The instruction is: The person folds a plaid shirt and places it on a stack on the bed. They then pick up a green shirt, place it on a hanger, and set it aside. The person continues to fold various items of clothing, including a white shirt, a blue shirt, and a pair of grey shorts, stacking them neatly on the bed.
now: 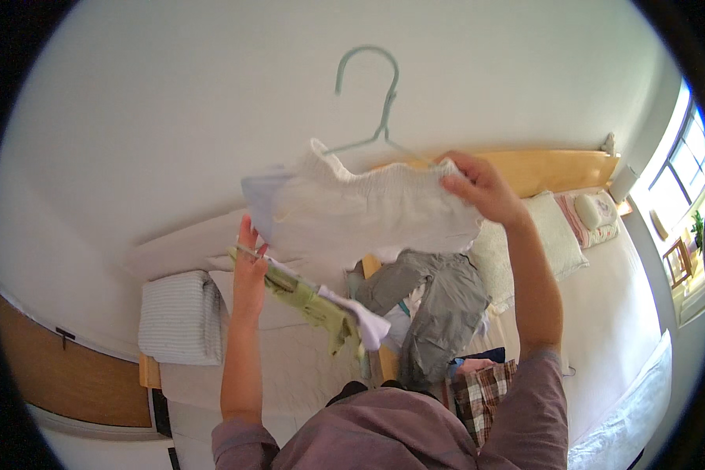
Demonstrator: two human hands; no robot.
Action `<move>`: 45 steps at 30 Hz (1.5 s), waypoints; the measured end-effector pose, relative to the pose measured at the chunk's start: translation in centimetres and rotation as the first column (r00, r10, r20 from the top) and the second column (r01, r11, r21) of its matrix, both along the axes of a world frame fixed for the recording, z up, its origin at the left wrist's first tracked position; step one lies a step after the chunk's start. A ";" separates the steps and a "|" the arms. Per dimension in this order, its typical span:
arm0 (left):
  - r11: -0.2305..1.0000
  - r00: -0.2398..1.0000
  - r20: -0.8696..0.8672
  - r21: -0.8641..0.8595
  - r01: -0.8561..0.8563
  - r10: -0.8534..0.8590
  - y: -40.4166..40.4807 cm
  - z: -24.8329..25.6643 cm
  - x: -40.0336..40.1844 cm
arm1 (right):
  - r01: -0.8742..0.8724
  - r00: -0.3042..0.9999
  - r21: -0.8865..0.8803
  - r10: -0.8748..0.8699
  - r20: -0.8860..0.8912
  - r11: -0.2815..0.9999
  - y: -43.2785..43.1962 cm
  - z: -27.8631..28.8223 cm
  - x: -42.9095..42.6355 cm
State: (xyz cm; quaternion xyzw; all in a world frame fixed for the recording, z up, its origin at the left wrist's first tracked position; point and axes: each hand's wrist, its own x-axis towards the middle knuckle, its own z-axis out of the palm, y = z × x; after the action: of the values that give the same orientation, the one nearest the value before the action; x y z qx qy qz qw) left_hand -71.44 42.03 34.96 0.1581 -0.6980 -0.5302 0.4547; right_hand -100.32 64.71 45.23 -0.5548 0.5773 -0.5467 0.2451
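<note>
A white garment (364, 208) with a gathered elastic waistband is spread out in front of me. My right hand (479, 185) pinches the right end of its waistband. A pale green hanger (382, 132) rises behind that band with its hook upward; one shoulder reaches my right fingers and the other ends near the band's left side. My left hand (249, 273) is raised at the white garment's left edge, beside a pale lilac fabric part (264, 200). A light green garment (311, 302) and a lilac-white cloth (364, 323) trail from this hand, slightly blurred.
Grey trousers (446, 294) lie below, between two beds. A plaid garment (484, 388) sits on the right bed (611, 299), with pillows (552, 235) near the wooden headboard (552, 167). Striped folded bedding (179, 320) rests at left. A window (684, 153) is far right.
</note>
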 end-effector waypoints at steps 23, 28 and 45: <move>0.921 0.944 -0.189 0.337 -0.196 0.270 2.3 8.1 16.2 | -0.278 0.949 0.064 0.284 -0.134 0.959 -11.9 11.5 13.4; 0.938 0.953 -0.187 0.297 -0.177 0.239 1.3 7.6 17.3 | -0.437 0.859 0.155 0.462 -0.221 0.886 -10.6 11.8 15.2; 0.968 0.980 -0.076 -0.160 -0.193 0.183 3.9 8.4 15.1 | -0.033 0.979 -0.051 0.022 -0.201 0.998 -5.4 12.8 17.5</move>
State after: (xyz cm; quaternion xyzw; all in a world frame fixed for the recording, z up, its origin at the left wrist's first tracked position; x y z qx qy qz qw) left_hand -56.32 45.95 43.39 0.1690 -0.7077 -0.4290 0.5353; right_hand -82.81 59.32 58.04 -0.6213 0.5764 -0.5001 0.1781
